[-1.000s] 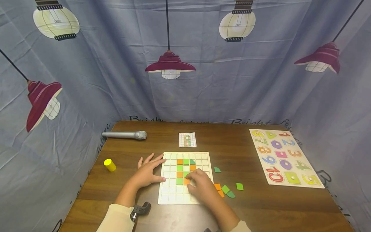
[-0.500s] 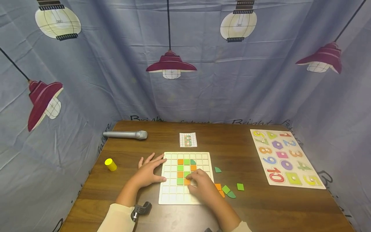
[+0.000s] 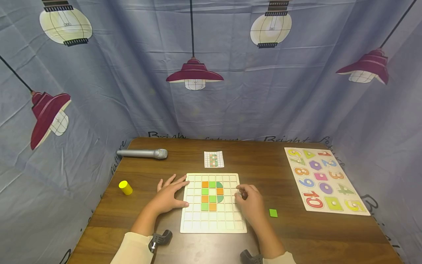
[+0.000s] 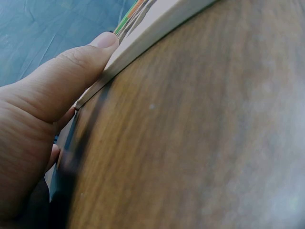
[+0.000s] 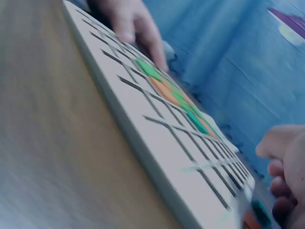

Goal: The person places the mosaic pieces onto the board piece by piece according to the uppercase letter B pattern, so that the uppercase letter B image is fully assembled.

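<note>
A cream grid board point(image 3: 194, 220) lies in the middle of the table. On it is a cluster of orange and green square tiles point(image 3: 212, 207), with dark green quarter-round tiles point(image 3: 220, 199) along its right side. My left hand point(image 3: 169, 196) is spread at the board's left edge, thumb point(image 4: 102, 43) resting on the rim. Just off the right edge hovers my right hand point(image 3: 252, 205), fingers bent and thumb apart from the index finger, nothing visible between them. Beneath it in the right wrist view are a dark green tile point(image 5: 262, 214) and an orange one point(image 5: 251, 221), partly covered.
A small pattern card point(image 3: 214, 159) lies behind the board. One green square tile point(image 3: 273, 213) sits right of my right hand. A silver microphone point(image 3: 143, 153) and yellow cylinder point(image 3: 125, 187) are at left, a number puzzle board point(image 3: 324, 181) at right.
My right hand has moved right, off the tile cluster to the loose tiles beside the board. A dark green quarter-round tile now shows where it was. The left hand has stayed still.
</note>
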The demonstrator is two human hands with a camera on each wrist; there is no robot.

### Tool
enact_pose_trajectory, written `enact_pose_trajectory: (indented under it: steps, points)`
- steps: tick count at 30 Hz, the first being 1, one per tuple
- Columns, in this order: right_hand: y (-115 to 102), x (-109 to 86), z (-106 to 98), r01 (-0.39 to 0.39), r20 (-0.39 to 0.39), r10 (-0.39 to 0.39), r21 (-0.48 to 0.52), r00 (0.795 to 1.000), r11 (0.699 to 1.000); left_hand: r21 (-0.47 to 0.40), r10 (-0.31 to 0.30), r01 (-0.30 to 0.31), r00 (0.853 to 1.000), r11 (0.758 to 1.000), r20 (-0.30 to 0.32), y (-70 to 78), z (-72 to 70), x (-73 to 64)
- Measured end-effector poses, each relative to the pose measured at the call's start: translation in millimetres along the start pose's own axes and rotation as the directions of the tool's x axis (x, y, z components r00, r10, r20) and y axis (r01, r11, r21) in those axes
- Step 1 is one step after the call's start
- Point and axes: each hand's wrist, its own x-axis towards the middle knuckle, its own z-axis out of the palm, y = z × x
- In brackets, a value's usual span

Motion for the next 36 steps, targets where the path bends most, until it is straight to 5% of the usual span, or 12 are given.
enact_pose_trajectory:
  steps: [8, 23, 36]
  points:
    - [18, 10.9, -18, -0.127, 0.015, 0.128, -0.038, 0.992, 0.991, 0.001, -0.001, 0.001, 1.000, 1.000, -0.006, 0.1, 0.0, -0.1]
    - [14, 9.5, -19, -0.164, -0.020, 0.163, -0.158, 0.986, 0.974, 0.019, -0.005, 0.005, 1.000, 1.000, -0.002, 2.3, -0.2, 0.0]
    - [16, 8.0, -19, -0.178, -0.028, 0.176, -0.081, 0.984, 0.981, 0.024, 0.004, -0.003, 1.000, 1.000, -0.012, 0.8, 1.2, 0.9]
